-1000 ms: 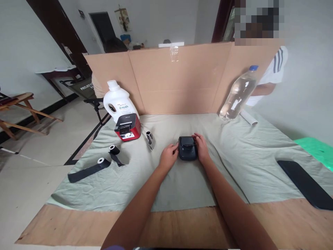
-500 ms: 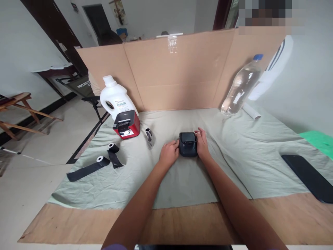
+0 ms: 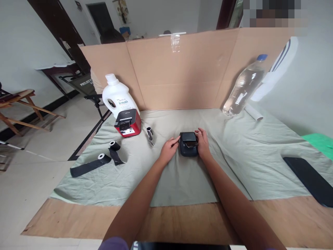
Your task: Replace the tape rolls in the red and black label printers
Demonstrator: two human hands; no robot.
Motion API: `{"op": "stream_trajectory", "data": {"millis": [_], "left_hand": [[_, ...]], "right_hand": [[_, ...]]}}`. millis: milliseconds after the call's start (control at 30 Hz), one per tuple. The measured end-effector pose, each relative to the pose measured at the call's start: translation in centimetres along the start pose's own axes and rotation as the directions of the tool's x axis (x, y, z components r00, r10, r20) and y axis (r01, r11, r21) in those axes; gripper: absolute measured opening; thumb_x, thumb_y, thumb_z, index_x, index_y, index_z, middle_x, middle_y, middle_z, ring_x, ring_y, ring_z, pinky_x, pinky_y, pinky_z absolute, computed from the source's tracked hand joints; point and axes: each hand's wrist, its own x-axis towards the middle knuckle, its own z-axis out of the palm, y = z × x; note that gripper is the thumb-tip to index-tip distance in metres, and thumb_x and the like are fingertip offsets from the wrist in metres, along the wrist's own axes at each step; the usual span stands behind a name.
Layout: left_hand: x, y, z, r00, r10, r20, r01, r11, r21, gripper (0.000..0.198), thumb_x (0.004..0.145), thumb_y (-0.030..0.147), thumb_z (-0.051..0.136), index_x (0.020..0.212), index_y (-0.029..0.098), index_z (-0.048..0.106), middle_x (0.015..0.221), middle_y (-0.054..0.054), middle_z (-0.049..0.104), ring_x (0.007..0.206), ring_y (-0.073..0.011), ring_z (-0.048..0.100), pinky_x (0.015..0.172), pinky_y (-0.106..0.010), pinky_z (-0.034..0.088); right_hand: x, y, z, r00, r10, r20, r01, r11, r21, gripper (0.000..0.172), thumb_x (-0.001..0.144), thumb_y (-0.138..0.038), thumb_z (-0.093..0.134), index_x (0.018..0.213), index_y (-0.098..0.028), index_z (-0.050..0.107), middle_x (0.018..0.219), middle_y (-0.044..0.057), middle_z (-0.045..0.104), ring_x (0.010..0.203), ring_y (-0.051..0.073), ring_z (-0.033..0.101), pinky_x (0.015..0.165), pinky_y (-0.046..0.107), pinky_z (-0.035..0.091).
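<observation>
A small black printer [image 3: 188,150] lies on the cloth in front of me, its top flap standing a little proud over a dark gap. A thin, shiny strip shows at the gap's right side. My left hand [image 3: 169,150] is at the printer's left side; its index finger stretches to the upper left edge, while the other fingers are curled. Along the right side, my right hand [image 3: 203,143] steadies the printer, fingers upright against it and the thumb side near the front. What the right fingertips press on is partly hidden.
A red and black printer [image 3: 128,123] stands before a white detergent jug [image 3: 120,95]. Black rolls [image 3: 104,158] and a small shiny roll [image 3: 150,134] lie left. At right are a water bottle [image 3: 244,86], white tube [image 3: 253,113] and dark phone-like slab [image 3: 308,180]. Cardboard [image 3: 182,73] walls the back.
My left index finger has straightened toward the printer's upper left edge. The gap under the flap shows more, with the shiny strip at right. The view has shifted slightly.
</observation>
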Motion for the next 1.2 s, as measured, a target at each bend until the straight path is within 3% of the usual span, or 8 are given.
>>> {"op": "stream_trajectory", "data": {"millis": [267,467,633,800,867,967,1067,1200], "left_hand": [[4.3,0.9,0.2,0.995,-0.101,0.010,0.101,0.994,-0.035,0.059,0.088,0.009,0.048,0.145,0.018,0.055,0.089,-0.001,0.067,0.083,-0.0153,0.059,0.093,-0.030,0.050],[5.8,3.0,-0.6,0.999,-0.015,-0.035,0.022,0.977,0.213,0.043,0.090,0.019,0.056,0.130,0.017,0.070,0.089,-0.003,0.069,0.081,-0.0162,0.061,0.088,-0.028,0.050],[7.8,5.7,-1.6,0.980,0.037,0.194,-0.077,0.976,0.205,0.022,0.084,0.018,0.062,0.095,0.019,0.081,0.097,-0.006,0.073,0.089,-0.0176,0.066,0.087,-0.028,0.050],[8.7,7.3,-2.2,0.928,-0.095,0.360,0.083,0.995,0.049,0.024,0.085,0.021,0.057,0.092,0.013,0.078,0.086,-0.007,0.076,0.079,-0.0170,0.067,0.075,-0.028,0.051],[8.5,7.7,-2.3,0.892,-0.149,0.428,0.102,0.986,0.131,0.028,0.087,0.024,0.055,0.100,0.013,0.077,0.080,-0.007,0.076,0.075,-0.0173,0.067,0.069,-0.027,0.049],[8.3,8.3,-2.1,0.880,-0.156,0.448,-0.072,0.890,0.451,0.028,0.086,0.027,0.061,0.108,0.019,0.077,0.089,-0.006,0.077,0.082,-0.0185,0.069,0.072,-0.027,0.048],[8.6,8.9,-1.3,0.871,-0.181,0.457,-0.191,0.732,0.654,0.024,0.077,0.026,0.072,0.099,0.026,0.080,0.095,-0.005,0.078,0.090,-0.0229,0.070,0.076,-0.028,0.048],[9.3,9.8,0.3,0.864,-0.234,0.446,-0.190,0.668,0.719,0.017,0.064,0.018,0.081,0.080,0.021,0.078,0.089,-0.011,0.076,0.093,-0.0300,0.070,0.080,-0.034,0.049]], "right_hand": [[0.3,0.5,0.0,0.999,-0.035,0.000,0.035,0.998,0.057,0.061,0.095,-0.060,0.034,0.138,-0.018,0.041,0.136,0.013,0.057,0.116,0.020,0.064,0.102,0.038,0.048],[0.6,1.0,0.2,1.000,-0.014,-0.014,0.016,0.995,0.096,0.060,0.094,-0.059,0.035,0.138,-0.018,0.043,0.137,0.014,0.057,0.114,0.020,0.065,0.101,0.038,0.049],[0.7,1.1,0.1,0.995,-0.055,-0.084,0.067,0.987,0.149,0.054,0.093,-0.058,0.041,0.128,-0.019,0.052,0.128,0.012,0.061,0.115,0.023,0.061,0.104,0.041,0.046],[0.8,1.1,0.3,0.997,0.017,-0.077,0.010,0.943,0.333,0.047,0.090,-0.057,0.048,0.123,-0.023,0.051,0.124,0.008,0.061,0.105,0.022,0.066,0.100,0.043,0.051],[0.8,1.1,0.3,0.997,0.041,-0.071,-0.010,0.923,0.385,0.045,0.089,-0.056,0.050,0.121,-0.025,0.050,0.123,0.008,0.059,0.102,0.022,0.069,0.100,0.043,0.052],[0.9,1.1,0.4,0.996,0.045,-0.072,-0.011,0.909,0.416,0.042,0.089,-0.056,0.051,0.118,-0.026,0.050,0.120,0.006,0.059,0.103,0.021,0.069,0.101,0.043,0.053],[0.9,1.1,0.3,0.996,0.047,-0.070,-0.015,0.917,0.400,0.042,0.089,-0.056,0.050,0.118,-0.026,0.050,0.120,0.006,0.060,0.104,0.021,0.069,0.101,0.042,0.053],[1.0,1.1,0.3,0.997,0.039,-0.068,-0.011,0.929,0.369,0.039,0.090,-0.055,0.050,0.116,-0.025,0.051,0.117,0.006,0.061,0.102,0.020,0.070,0.100,0.041,0.053]]}}
